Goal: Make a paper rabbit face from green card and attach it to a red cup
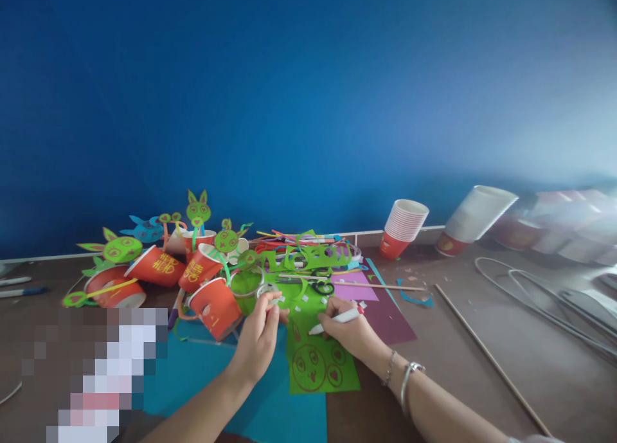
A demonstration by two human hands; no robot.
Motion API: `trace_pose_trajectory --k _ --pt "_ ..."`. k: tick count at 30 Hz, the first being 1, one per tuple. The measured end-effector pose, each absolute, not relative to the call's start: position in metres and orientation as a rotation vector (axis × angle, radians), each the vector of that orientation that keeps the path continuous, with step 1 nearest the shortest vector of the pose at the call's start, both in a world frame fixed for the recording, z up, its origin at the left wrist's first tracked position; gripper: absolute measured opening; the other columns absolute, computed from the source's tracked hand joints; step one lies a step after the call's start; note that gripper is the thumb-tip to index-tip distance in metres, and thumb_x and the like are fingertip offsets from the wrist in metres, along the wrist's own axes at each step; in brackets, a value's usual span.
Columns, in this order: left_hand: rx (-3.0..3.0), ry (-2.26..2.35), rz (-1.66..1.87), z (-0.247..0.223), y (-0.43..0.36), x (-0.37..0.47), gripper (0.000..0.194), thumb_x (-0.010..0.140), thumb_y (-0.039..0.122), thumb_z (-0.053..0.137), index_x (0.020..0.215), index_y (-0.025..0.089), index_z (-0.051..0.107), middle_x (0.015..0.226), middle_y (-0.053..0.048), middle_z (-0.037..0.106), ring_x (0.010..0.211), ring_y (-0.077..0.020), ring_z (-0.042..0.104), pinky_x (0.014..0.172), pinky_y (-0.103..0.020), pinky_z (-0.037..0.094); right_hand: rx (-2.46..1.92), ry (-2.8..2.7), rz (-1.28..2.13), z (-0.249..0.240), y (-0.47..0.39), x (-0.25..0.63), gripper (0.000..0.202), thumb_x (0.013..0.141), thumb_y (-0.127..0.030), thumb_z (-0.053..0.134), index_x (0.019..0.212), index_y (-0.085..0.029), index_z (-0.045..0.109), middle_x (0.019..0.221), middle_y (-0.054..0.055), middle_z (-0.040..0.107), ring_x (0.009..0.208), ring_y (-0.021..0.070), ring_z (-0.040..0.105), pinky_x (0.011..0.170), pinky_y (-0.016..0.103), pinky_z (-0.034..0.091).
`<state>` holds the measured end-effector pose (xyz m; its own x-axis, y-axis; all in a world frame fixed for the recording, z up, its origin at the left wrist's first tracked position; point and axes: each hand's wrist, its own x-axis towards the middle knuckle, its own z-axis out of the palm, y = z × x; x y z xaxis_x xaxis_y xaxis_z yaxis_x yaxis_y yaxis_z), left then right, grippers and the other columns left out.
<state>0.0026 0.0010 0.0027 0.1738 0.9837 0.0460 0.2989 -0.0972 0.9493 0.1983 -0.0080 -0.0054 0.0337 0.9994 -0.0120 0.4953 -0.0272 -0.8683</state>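
My right hand (pixel 354 330) grips a white marker (pixel 344 317) with a red end, its tip pointing left over a sheet of green paper (pixel 344 379). On that sheet are drawn a round animal face (pixel 309 367), an ear shape above it and small circles with hearts. Beside the sheet's left edge is my left hand (pixel 260 337), fingers apart and holding nothing that I can see. Just beyond its fingertips lies a roll of clear tape (pixel 267 292). Green-handled scissors (pixel 322 282) rest on the paper farther back.
Decorated red paper cups (pixel 214 308) with green animal cutouts crowd the left. Blue paper (pixel 284 417) and purple paper (pixel 393 321) lie underneath. Stacked cups (pixel 405 227) stand at the back right, near a thin stick (pixel 486 353) and a looped cable (pixel 544 301).
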Motion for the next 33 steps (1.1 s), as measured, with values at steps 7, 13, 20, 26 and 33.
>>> trace_pose_trajectory --k 7,13,20,26,33 --pt "1.553 1.251 0.971 0.0013 0.0017 0.0022 0.039 0.09 0.045 0.036 0.114 0.018 0.049 0.089 -0.009 0.067 0.09 -0.0236 0.063 0.083 -0.036 0.044 -1.636 -1.527 0.871 -0.007 -0.0066 0.1982 0.021 0.072 -0.026 0.055 0.056 -0.021 0.042 0.046 -0.005 0.055 0.042 0.0081 0.036 0.04 0.019 0.026" --pt "1.569 1.245 0.961 -0.0008 0.0025 0.0016 0.039 0.09 0.046 0.035 0.115 0.018 0.048 0.085 -0.007 0.066 0.091 -0.0234 0.062 0.083 -0.036 0.044 -1.648 -1.491 0.888 -0.0087 -0.0056 0.1986 0.021 0.073 -0.029 0.054 0.057 -0.021 0.042 0.046 -0.006 0.05 0.043 0.0086 0.034 0.042 0.02 0.026" --pt "1.566 1.253 0.961 -0.0007 0.0022 0.0018 0.039 0.09 0.046 0.035 0.114 0.019 0.048 0.082 -0.006 0.065 0.092 -0.0239 0.062 0.083 -0.036 0.043 -1.642 -1.447 0.853 -0.0104 -0.0052 0.1989 0.023 0.075 -0.031 0.054 0.058 -0.02 0.044 0.05 -0.004 0.052 0.047 0.0094 0.037 0.044 0.02 0.027" --pt "1.585 1.254 0.943 0.0008 0.0029 0.0013 0.039 0.091 0.046 0.033 0.115 0.019 0.047 0.083 -0.006 0.064 0.092 -0.0232 0.061 0.084 -0.036 0.042 -1.633 -1.424 0.854 -0.0126 -0.0042 0.1994 0.023 0.074 -0.033 0.054 0.058 -0.021 0.043 0.049 -0.005 0.049 0.046 0.0092 0.035 0.044 0.02 0.026" --pt "1.592 1.272 0.948 0.0023 0.0012 0.0006 0.039 0.09 0.046 0.034 0.115 0.019 0.048 0.085 -0.007 0.066 0.089 -0.0234 0.062 0.081 -0.036 0.044 -1.644 -1.438 0.844 -0.0117 -0.0045 0.1995 0.021 0.072 -0.032 0.054 0.057 -0.02 0.044 0.048 -0.006 0.046 0.046 0.0094 0.035 0.043 0.021 0.026"
